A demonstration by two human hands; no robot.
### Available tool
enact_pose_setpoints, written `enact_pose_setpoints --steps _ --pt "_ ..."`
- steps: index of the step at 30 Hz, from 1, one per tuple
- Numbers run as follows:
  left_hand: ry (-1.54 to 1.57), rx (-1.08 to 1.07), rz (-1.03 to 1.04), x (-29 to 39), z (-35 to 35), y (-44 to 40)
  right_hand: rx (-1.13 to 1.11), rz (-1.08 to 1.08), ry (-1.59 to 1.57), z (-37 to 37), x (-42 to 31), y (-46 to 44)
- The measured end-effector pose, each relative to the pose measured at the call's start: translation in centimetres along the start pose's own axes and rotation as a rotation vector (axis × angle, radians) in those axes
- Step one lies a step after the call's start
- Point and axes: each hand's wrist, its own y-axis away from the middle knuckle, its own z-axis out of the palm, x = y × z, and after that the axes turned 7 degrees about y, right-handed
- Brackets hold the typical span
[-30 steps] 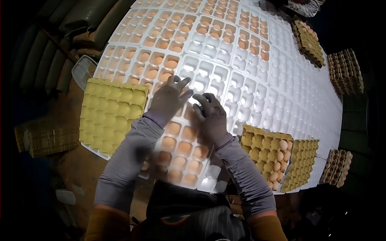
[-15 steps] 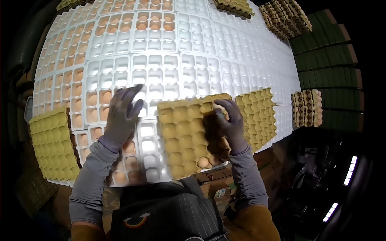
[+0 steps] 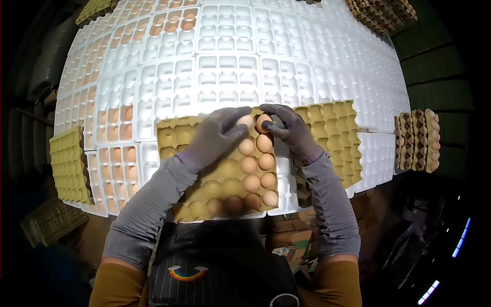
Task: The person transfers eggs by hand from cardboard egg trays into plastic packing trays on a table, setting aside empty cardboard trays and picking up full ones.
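Note:
In front of me a yellow pulp egg tray [image 3: 225,171] lies on the white trays, with brown eggs [image 3: 250,165] in its two right columns and a few along its near edge. My left hand [image 3: 217,134], in a grey glove, reaches over the tray with thumb and fingers closed around a pale egg [image 3: 246,122] near the far edge. Beside it, my gloved right hand [image 3: 290,129] pinches a brown egg [image 3: 263,124] at the tray's far right corner. Cells under my left hand and forearm are hidden.
White moulded trays [image 3: 225,77] cover the table, several on the left holding eggs. Yellow pulp trays lie at right [image 3: 332,143] and far left [image 3: 69,166]. Stacked egg-filled trays [image 3: 417,140] stand at the right edge, with another stack [image 3: 383,15] at the back right.
My left hand has come from the white trays on the left over to the pulp tray and taken an egg. My right hand now grips an egg at the far corner. The view has shifted.

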Motion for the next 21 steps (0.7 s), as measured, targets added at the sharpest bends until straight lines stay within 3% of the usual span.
enact_pose_setpoints --steps 1,2,3,5,6,7,8,10,11,12,13,15,16,19,20,21 --pt "0.601 0.075 -0.278 1.2 -0.6 0.5 0.05 -0.275 0.257 -0.1 0.0 -0.2" --pt "1.026 0.234 -0.406 1.7 -0.8 0.9 0.028 -0.195 0.188 -0.3 -0.1 -0.2" --pt "1.156 0.288 -0.461 2.0 -0.7 0.7 0.029 -0.195 0.18 -0.6 -0.4 -0.4" --pt "0.338 -0.095 -0.549 3.0 -0.8 0.6 0.072 0.142 -0.559 -1.3 -1.1 -0.8" --pt "-0.21 -0.123 -0.285 3.7 1.0 1.2 0.077 0.247 -0.861 -2.4 -2.7 -0.5" --pt "-0.482 -0.143 -0.277 3.7 2.7 1.6 0.075 0.266 -1.092 -2.9 -2.4 -0.6" --pt "-0.537 -0.126 -0.205 2.2 3.7 1.9 -0.004 0.311 -1.017 -3.4 -2.2 -0.3" --pt "-0.593 -0.106 -0.133 1.9 3.8 1.7 -0.257 0.297 -0.511 -3.9 -2.6 -0.5" --pt "-0.513 -0.118 -0.17 1.6 3.3 1.7 -0.417 0.233 -0.079 -3.8 -2.8 -0.9" --pt "-0.431 -0.128 -0.21 1.8 2.7 1.7 -0.323 -0.016 0.586 -2.2 -3.4 0.0" --pt "-0.432 -0.125 -0.215 1.5 2.0 1.6 -0.495 0.003 0.928 -1.2 -4.3 0.3" --pt "0.253 -0.079 -0.423 1.2 0.6 1.5 -0.453 -0.184 0.942 -0.4 -2.0 0.9" --pt "0.689 -0.002 -0.692 4.1 -0.5 1.7 -0.452 -0.19 0.938 -0.7 -1.9 1.2" --pt "0.823 -0.043 -0.552 4.4 -1.4 2.9 -0.372 -0.346 0.888 -1.1 -1.7 2.6" --pt "0.644 -0.132 -0.599 4.8 -1.1 3.2 -0.266 -0.416 0.846 -0.9 -1.5 3.2" --pt "-0.03 -0.107 0.021 2.4 0.3 3.5 -0.158 -0.483 0.802 -0.7 -1.4 3.7"
